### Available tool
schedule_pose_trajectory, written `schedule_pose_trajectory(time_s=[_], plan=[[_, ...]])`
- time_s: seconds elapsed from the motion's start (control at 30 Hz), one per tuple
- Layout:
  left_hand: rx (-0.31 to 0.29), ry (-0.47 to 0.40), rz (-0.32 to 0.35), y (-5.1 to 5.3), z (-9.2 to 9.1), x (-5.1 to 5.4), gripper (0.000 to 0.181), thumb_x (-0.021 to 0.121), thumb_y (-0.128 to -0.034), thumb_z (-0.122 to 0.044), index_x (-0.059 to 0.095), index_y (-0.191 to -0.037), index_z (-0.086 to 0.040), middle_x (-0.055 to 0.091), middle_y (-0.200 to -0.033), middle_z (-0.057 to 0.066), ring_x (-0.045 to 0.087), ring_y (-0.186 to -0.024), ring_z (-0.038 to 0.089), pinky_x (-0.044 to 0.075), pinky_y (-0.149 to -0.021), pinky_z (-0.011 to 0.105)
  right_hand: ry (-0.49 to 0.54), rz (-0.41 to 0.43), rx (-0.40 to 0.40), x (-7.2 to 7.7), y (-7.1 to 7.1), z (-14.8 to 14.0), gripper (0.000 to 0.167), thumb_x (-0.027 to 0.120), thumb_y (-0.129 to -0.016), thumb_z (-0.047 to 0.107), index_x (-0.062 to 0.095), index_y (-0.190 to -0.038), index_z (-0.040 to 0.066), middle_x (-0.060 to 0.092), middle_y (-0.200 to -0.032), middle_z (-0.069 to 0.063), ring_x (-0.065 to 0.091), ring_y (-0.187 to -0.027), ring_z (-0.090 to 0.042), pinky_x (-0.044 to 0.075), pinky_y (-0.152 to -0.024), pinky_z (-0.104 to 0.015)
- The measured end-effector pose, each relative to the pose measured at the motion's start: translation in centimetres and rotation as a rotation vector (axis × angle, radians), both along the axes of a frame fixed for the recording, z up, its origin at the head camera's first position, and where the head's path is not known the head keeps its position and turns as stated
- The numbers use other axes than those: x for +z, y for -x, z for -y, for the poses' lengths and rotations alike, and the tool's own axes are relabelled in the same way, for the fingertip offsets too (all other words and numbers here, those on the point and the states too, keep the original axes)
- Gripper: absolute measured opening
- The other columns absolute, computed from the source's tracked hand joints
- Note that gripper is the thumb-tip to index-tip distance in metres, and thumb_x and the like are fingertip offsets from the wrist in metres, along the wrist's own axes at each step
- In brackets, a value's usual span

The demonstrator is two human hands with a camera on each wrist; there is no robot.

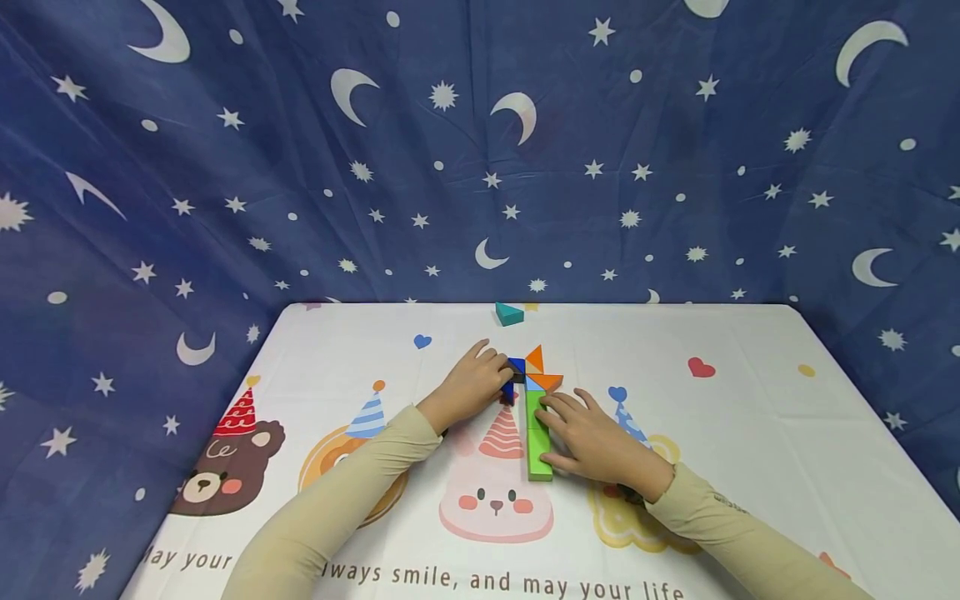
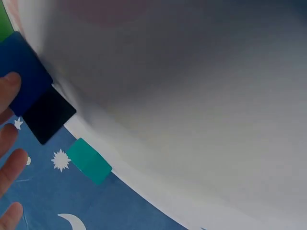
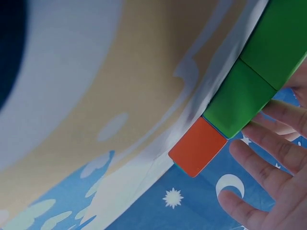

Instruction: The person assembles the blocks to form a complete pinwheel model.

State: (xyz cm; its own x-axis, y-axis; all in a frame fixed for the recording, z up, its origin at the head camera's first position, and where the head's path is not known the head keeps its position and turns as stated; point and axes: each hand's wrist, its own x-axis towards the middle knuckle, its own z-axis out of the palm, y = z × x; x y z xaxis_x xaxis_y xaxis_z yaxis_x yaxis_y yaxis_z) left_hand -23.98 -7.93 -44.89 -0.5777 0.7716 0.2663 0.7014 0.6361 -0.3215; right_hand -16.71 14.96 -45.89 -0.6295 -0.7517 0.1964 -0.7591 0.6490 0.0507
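Note:
Thumb and fingers of my left hand [image 1: 472, 382] pinch a dark blue triangular block [image 1: 508, 392], also seen under the thumb in the left wrist view. Just beyond it lies another blue block [image 1: 517, 365]. Two orange triangular blocks [image 1: 535, 358] fan out to the right of the blue ones, around a small light blue piece [image 1: 533, 384]. Below these, two green blocks [image 1: 539, 457] form an upright strip like a stem. Along its right side, my right hand [image 1: 600, 437] rests with spread fingers, fingertips touching the green blocks.
A teal triangular block [image 1: 509, 314] lies apart near the table's back edge. The white tablecloth [image 1: 750, 433] carries printed animals, hearts and lettering. Behind and to the left hangs a dark blue curtain [image 1: 420, 150] with moons and stars.

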Motion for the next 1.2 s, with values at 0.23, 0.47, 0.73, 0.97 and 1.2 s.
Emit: schedule_pose_trajectory(time_s=[0.23, 0.47, 0.73, 0.97, 1.2], plan=[[0.042, 0.001, 0.029, 0.3, 0.5, -0.1, 0.019, 0.070, -0.0827, -0.031, 0.071, -0.094, -0.016, 0.065, -0.100, 0.000, 0.059, -0.096, 0.018, 0.037, -0.107, 0.041, 0.013, 0.000, -0.006, -0.1, 0.0, 0.0, 0.060, 0.058, -0.086, 0.052, 0.055, -0.127, 0.009, 0.054, -0.131, -0.013, 0.050, -0.124, -0.031, 0.036, -0.101, -0.056], [0.061, -0.030, 0.056, 0.0, 1.1, 0.0, 0.019, 0.072, -0.0805, -0.032, 0.072, -0.089, -0.015, 0.064, -0.094, 0.000, 0.059, -0.093, 0.018, 0.036, -0.107, 0.041, 0.005, 0.012, -0.011, -0.1, 0.1, 0.1, 0.060, 0.055, -0.087, 0.052, 0.054, -0.128, 0.009, 0.054, -0.132, -0.013, 0.049, -0.124, -0.030, 0.036, -0.103, -0.056], [0.063, -0.071, 0.122, 1.2, 2.6, 0.7, 0.025, 0.065, -0.0844, -0.039, 0.069, -0.089, -0.015, 0.064, -0.093, 0.002, 0.060, -0.095, 0.020, 0.036, -0.107, 0.044, 0.002, 0.029, -0.020, -0.1, 0.1, 0.0, 0.061, 0.055, -0.087, 0.052, 0.053, -0.129, 0.008, 0.053, -0.132, -0.014, 0.048, -0.125, -0.031, 0.035, -0.103, -0.056], [0.156, -0.048, 0.183, 6.3, 2.7, 2.5, 0.030, 0.059, -0.0900, -0.033, 0.058, -0.113, -0.014, 0.062, -0.106, 0.008, 0.059, -0.107, 0.026, 0.035, -0.108, 0.046, 0.001, 0.033, -0.020, -0.2, 0.2, -0.1, 0.061, 0.055, -0.087, 0.052, 0.053, -0.130, 0.008, 0.052, -0.133, -0.014, 0.048, -0.126, -0.031, 0.034, -0.104, -0.057], [0.285, -0.005, 0.265, 10.8, 1.8, 1.8, 0.043, 0.058, -0.0909, -0.033, 0.049, -0.128, -0.013, 0.057, -0.119, 0.010, 0.055, -0.115, 0.028, 0.036, -0.107, 0.045, -0.005, 0.028, -0.013, -0.2, 0.1, -0.1, 0.062, 0.055, -0.087, 0.052, 0.053, -0.130, 0.008, 0.053, -0.133, -0.014, 0.048, -0.125, -0.031, 0.035, -0.103, -0.057]])
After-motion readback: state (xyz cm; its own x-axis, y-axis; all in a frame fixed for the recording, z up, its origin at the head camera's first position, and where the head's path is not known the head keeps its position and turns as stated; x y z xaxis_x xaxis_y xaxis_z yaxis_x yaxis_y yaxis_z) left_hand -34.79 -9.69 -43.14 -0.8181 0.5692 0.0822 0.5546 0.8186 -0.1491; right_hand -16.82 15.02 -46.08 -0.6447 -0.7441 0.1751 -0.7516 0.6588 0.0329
